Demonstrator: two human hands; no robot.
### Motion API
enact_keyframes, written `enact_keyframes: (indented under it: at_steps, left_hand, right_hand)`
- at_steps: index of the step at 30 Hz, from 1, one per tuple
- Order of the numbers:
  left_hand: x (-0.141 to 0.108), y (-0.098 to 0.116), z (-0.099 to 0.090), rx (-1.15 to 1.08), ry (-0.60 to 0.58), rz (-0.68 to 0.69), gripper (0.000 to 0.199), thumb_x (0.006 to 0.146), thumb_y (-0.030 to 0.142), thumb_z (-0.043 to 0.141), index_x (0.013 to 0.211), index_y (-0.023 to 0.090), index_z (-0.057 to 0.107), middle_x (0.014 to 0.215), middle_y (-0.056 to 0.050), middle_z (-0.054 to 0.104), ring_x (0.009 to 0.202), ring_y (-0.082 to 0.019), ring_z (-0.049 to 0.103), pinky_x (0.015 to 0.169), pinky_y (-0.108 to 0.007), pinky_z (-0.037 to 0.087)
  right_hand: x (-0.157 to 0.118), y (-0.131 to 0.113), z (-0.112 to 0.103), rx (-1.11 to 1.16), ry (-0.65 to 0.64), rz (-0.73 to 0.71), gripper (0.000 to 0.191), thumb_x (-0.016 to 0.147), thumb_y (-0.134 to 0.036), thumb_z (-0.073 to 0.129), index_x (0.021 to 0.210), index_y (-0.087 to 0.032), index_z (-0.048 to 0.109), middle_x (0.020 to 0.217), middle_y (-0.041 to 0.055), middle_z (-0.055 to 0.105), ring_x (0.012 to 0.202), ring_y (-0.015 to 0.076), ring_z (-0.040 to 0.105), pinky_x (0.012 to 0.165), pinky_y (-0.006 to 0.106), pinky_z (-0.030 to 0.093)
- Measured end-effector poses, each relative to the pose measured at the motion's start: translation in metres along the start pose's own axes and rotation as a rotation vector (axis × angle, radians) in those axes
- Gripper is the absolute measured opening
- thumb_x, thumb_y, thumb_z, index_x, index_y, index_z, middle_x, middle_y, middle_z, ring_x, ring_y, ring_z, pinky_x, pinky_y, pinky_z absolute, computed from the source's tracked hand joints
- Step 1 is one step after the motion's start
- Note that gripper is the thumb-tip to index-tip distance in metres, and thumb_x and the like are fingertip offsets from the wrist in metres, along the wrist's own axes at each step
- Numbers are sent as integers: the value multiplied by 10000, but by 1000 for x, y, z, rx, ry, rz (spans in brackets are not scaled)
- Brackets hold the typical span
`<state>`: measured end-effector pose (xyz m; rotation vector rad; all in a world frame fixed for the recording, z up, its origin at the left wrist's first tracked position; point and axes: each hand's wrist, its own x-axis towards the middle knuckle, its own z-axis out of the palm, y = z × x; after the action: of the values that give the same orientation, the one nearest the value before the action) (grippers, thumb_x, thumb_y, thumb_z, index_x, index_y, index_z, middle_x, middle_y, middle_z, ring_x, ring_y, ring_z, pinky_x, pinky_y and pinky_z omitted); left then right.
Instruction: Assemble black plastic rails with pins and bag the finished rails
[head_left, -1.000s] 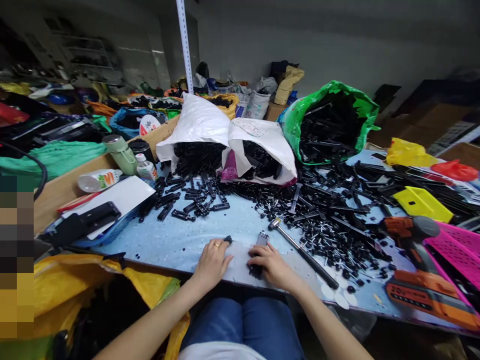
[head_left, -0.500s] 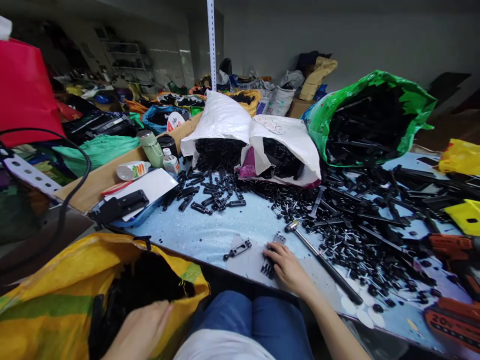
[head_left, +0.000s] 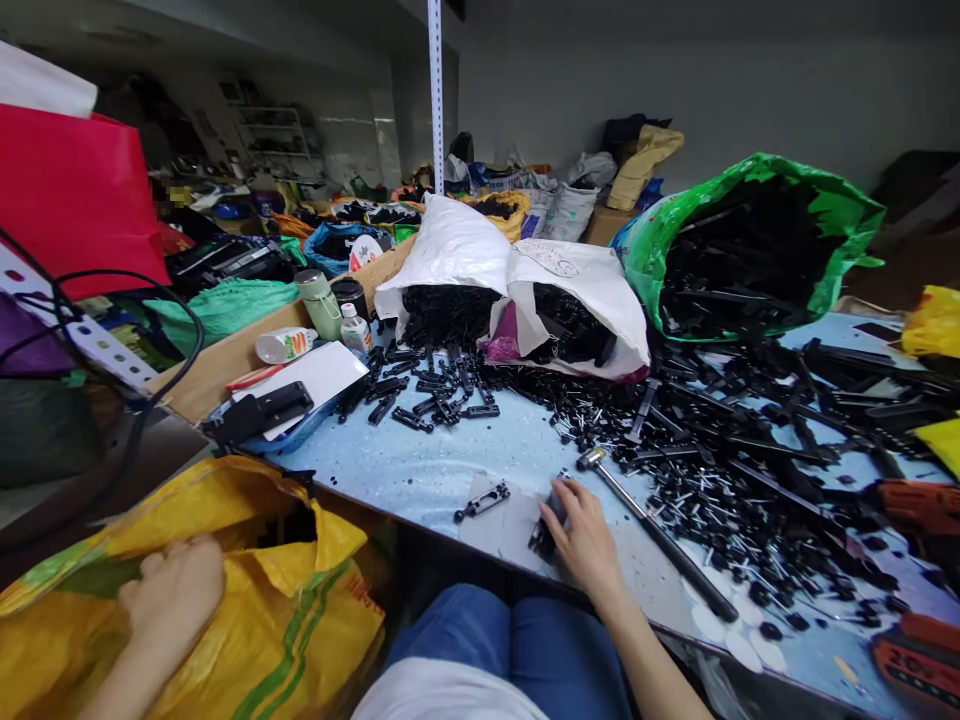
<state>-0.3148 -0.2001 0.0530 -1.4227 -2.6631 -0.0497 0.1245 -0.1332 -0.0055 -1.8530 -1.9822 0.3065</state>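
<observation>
At the lower left, my left hand (head_left: 176, 590) is closed on the rim of a yellow woven bag (head_left: 300, 610), its fingers curled over the folded fabric. My right hand (head_left: 581, 530) grips a black plastic part (head_left: 541, 535) on a grey patch near the table's front edge; the part is mostly hidden under the fingers. Left of it lies a black slotted piece (head_left: 484, 500). A hammer (head_left: 660, 535) rests just right of my right hand, its head pointing away from me.
Black parts (head_left: 442, 390) spill from two white bags (head_left: 457, 245). A green bag (head_left: 637, 260) leans at the back right. Many screws (head_left: 697, 500) lie right of the hammer, near orange power tools (head_left: 922, 660). Bottles (head_left: 319, 303) and a blue tray (head_left: 300, 425) stand left.
My left hand has moved left and up from the bag's opening to its rim, and the bag's front side is pulled over more. My right hand's fingers have drawn together around the black part.
</observation>
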Motion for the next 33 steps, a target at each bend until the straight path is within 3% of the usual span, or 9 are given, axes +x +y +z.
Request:
enact_keyframes:
  at_steps: [3,4,7,11,15,21,26,31,33]
  left_hand:
    - [-33,61,-6,-122,390,134,310,835,311,313,967,166,553,1020,-129,601,999,-285,500,815,-464,398]
    - [-45,88,-5,-261,420,288,296,834,316,348,989,159,545,1008,-134,597,981,-266,514,842,-432,401]
    - [-76,178,11,-512,167,673,278,839,278,403,1071,185,523,1043,-119,580,1030,-254,498,909,-411,373]
    - [-83,257,36,-516,-192,836,275,795,239,532,1053,143,527,1069,-148,552,1051,-299,467,867,-447,388]
    - [-81,272,36,-714,-303,882,214,847,183,433,1027,159,546,952,-84,576,913,-209,535,809,-344,431]
    - [-91,286,18,-1177,-545,856,337,854,245,381,1131,156,551,882,-57,576,756,-162,562,700,-287,456]
    - [-94,291,6,-1249,-573,855,308,828,263,424,1054,160,606,865,-73,609,834,-188,551,754,-311,442]
    - [-91,289,4,-1288,-1020,665,310,710,363,582,915,131,593,666,1,566,462,-88,458,411,-201,364]
    - [-90,289,6,-1316,-1106,617,363,633,391,650,864,119,580,614,28,519,429,-71,414,363,-181,316]
  right_hand:
    - [8,-8,1,-85,41,261,717,791,-584,393,1277,-58,366,1040,220,548,956,339,535,773,458,426]
    - [12,-10,1,-102,-8,308,743,781,-603,388,1296,-70,336,1012,215,563,899,341,562,724,459,436]
    - [19,-9,1,-140,-172,295,602,806,-478,404,1288,-121,354,1028,193,569,818,312,599,673,429,444]
    - [19,11,5,-110,-182,92,504,756,-259,434,1252,-170,417,1037,141,552,922,281,565,755,388,432]
    - [14,25,4,367,-153,37,458,795,-341,366,1234,-227,432,1091,91,534,967,242,545,787,375,448]
    - [12,-1,-5,1162,-305,348,660,779,-580,399,1324,-215,328,791,34,567,518,142,544,452,280,456]
    - [9,-5,-16,1220,-238,285,701,718,-597,522,1302,-232,386,699,-14,524,511,112,516,468,252,445]
    - [4,4,-23,1123,-198,262,658,753,-555,507,1308,-231,368,710,-13,523,518,109,508,481,248,442]
    - [3,6,-23,1129,-181,311,621,759,-550,491,1291,-246,387,722,-5,528,528,121,512,469,251,441]
